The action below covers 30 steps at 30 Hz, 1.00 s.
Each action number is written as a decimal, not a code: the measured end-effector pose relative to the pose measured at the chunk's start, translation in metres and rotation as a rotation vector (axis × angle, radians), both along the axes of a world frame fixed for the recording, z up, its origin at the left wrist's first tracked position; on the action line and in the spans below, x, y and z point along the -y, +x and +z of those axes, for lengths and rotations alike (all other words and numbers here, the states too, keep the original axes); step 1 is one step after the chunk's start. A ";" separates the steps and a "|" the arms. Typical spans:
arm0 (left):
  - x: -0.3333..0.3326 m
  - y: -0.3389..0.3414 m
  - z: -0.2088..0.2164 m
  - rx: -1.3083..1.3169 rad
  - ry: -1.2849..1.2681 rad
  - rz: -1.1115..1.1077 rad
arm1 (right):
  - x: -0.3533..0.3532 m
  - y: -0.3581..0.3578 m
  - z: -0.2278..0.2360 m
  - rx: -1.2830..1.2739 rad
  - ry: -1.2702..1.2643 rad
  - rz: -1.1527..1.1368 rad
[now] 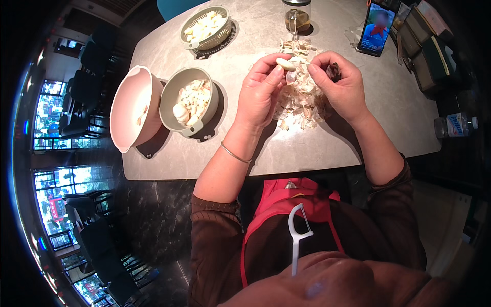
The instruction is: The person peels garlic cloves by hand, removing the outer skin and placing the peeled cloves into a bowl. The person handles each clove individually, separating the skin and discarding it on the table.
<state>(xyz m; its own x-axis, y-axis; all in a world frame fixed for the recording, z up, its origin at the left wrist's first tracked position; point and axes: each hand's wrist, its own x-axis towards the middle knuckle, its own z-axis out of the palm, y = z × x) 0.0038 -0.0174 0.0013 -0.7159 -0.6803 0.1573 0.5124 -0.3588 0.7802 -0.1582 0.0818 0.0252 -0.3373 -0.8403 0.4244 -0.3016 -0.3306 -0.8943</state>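
Observation:
Between the thumb and forefinger of my left hand (258, 92) is a pale peeled garlic clove (286, 64). My right hand (342, 87) is close by on the right, thumb and fingers pinched together; what they hold, if anything, is hidden. A dark scrap (335, 72) shows beside its curled fingers. Under and between both hands spreads a heap of papery garlic skins (302, 102). To the left stands a grey-green bowl (208, 110) of unpeeled cloves with a whole garlic bulb (181, 113). Farther back, a grey-green strainer basket (221, 37) holds peeled cloves.
A pink bowl (128, 110) with a few scraps sits at the table's (174, 162) left edge. At the back are a lidded glass jar (297, 18) and a propped phone (377, 29). Dark boxes (434, 64) and a plastic bottle (455, 125) lie right. A white floss pick (295, 245) shows low down.

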 end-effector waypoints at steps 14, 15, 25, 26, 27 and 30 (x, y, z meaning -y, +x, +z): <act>-0.005 0.001 0.004 0.139 -0.141 0.061 | 0.002 0.000 0.000 -0.218 -0.061 0.021; -0.005 0.001 0.004 0.163 -0.160 0.094 | 0.003 -0.001 0.000 -0.271 -0.098 0.026; -0.002 0.006 0.001 0.145 -0.173 0.083 | 0.002 -0.005 0.000 0.324 0.201 0.273; -0.003 0.005 0.001 0.159 -0.164 0.095 | 0.002 -0.004 0.000 0.226 0.179 0.241; -0.004 0.005 0.001 0.176 -0.152 0.107 | 0.003 -0.003 -0.001 0.129 0.157 0.208; -0.008 0.003 0.002 0.205 -0.125 0.141 | 0.003 -0.002 -0.002 -0.294 -0.071 0.071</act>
<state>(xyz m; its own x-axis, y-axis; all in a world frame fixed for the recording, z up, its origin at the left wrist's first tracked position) 0.0071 -0.0092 0.0030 -0.6408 -0.7601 0.1077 0.3771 -0.1895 0.9066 -0.1600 0.0785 0.0236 -0.1329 -0.8220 0.5538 -0.5175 -0.4190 -0.7461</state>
